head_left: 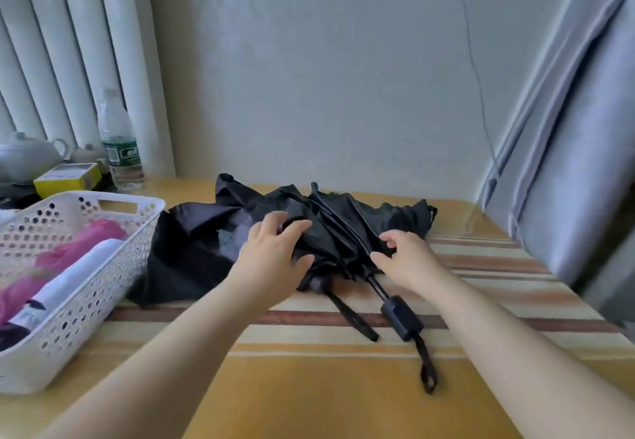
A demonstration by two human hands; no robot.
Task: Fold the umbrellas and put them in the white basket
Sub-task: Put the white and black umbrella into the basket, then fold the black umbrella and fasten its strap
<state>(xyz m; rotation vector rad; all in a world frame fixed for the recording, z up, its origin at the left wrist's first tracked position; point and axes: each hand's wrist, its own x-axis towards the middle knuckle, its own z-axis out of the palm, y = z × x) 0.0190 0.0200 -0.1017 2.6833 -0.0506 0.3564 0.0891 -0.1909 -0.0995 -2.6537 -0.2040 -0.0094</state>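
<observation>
Two bare arms reach out from the bottom edge over a desk with a soft yellow cloth on it. Brown and cream stripes run across the cloth.

On the desk lies a black umbrella. Its thin cloth is crumpled and spread out in loose, floppy folds. Thin dark ribs show along the folds. Its chunky black handle points toward the person, and a black wrist loop trails from its end. A flat black strap lies just beside the handle.

On top of the black cloth rests the left hand. Its fingers are spread apart and bent a little, pressing down on the folds. On the other side of the middle rod, the right hand touches the umbrella. Its fingers are curled, with the tips at a rib and the thumb near the rod; whether they really pinch it is hard to tell.

At the left stands a white basket of hard plastic, full of round holes. Inside it lie a folded pink umbrella and a folded white umbrella. The black cloth touches the basket's side.

Behind the basket stand a clear plastic water bottle with a green label, a yellow box and a round white teapot. Grey curtains hang at the right.
</observation>
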